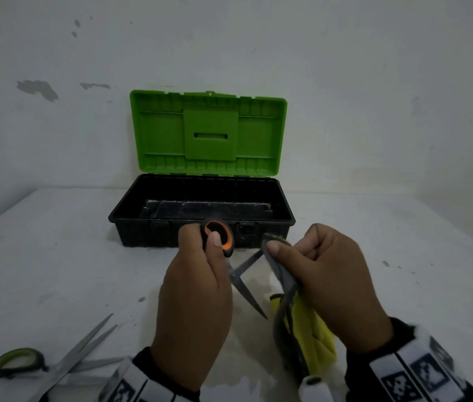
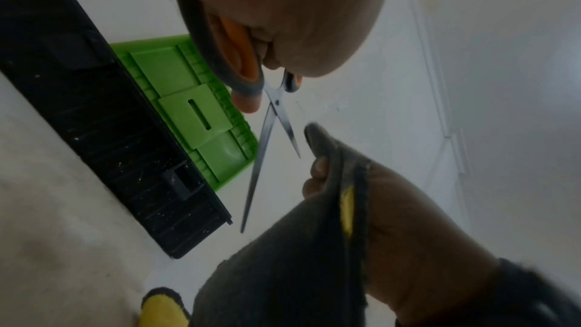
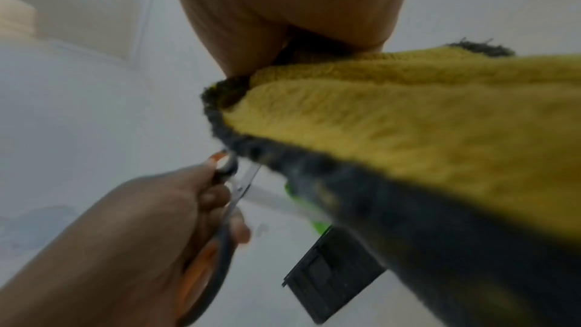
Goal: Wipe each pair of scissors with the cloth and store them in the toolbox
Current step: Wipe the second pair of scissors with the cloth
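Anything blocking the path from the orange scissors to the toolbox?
Nothing visible. The left hand grips the orange scissors just in front of the toolbox, whose green lid stands open. The right hand and cloth sit to the right.

The orange scissors have smooth, shiny metal blades and plastic handles, black outside and orange inside. The cloth is soft and fuzzy, yellow on one side and dark grey on the other, with a rough stitched edge. The toolbox is hard plastic: a smooth, bright green lid and a matt black bottom with ribs and pale specks. The green scissors have pale metal blades. The white table looks dull and stained.
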